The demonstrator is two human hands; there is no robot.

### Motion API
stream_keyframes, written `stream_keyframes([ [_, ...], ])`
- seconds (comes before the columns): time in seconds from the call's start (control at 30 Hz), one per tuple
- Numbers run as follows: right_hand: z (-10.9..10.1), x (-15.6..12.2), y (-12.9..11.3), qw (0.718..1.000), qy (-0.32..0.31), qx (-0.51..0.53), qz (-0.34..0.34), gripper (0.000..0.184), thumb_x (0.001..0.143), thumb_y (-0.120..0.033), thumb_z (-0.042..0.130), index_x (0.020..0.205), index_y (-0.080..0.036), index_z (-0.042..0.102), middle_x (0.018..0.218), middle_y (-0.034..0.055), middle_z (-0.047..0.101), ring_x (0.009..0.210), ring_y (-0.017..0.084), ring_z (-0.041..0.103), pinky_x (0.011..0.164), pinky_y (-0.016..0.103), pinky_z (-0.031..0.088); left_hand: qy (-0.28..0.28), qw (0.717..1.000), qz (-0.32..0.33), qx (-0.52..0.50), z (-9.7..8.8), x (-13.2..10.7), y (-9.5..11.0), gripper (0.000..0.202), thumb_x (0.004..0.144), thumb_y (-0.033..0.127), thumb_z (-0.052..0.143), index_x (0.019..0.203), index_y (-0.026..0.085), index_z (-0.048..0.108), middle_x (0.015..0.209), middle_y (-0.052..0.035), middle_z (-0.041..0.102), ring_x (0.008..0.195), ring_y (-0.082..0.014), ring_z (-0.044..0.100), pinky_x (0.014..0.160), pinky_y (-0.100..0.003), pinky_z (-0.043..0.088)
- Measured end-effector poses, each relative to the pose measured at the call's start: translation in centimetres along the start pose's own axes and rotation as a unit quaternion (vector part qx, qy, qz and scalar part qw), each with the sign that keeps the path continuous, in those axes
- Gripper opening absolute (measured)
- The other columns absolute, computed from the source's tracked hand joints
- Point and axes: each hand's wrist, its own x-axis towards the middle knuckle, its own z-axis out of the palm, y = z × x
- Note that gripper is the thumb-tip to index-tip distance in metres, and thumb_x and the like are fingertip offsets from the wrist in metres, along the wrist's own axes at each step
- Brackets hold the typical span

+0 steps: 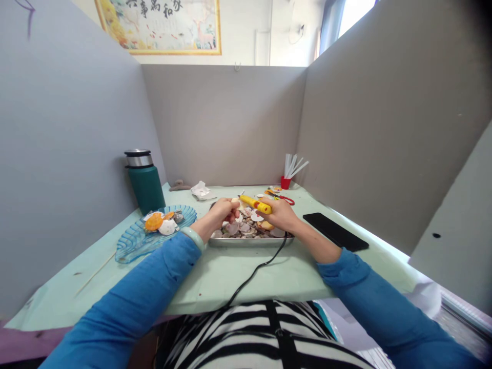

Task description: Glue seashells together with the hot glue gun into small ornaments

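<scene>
My right hand (282, 214) is closed around a yellow glue gun (255, 204), its nozzle pointing left and its black cord (253, 274) trailing down over the table's front edge. My left hand (223, 211) is pinched shut on a small pale shell held just in front of the nozzle. Both hands hover over a metal tray (249, 241) filled with several mixed seashells (246, 228).
A blue shell-shaped glass dish (134, 243) with a few shells sits at left, beside a green flask (144, 180). A black phone (335, 231) lies at right. A red cup of white sticks (286, 179), red scissors (282, 197), crumpled paper (202, 191) and a thin wooden skewer (96, 274) are around. Grey partitions enclose the table.
</scene>
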Motion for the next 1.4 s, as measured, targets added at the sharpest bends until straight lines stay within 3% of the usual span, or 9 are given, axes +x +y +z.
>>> stream_keyframes([
  [1.4,-0.01,0.02,-0.07,1.0,-0.007,-0.014,0.007,0.018,0.075,-0.037,0.05,0.076,-0.02,0.057,0.068,0.0003,0.059,0.06,0.011,0.05,0.053,0.02,0.026,-0.007,1.0,-0.002,-0.005,0.0,0.11,-0.01,0.01,0.079,0.021,0.047,0.072,0.016,0.043,0.048,0.0026,0.052,0.029,-0.0061,0.04,0.033,-0.018,0.027],
])
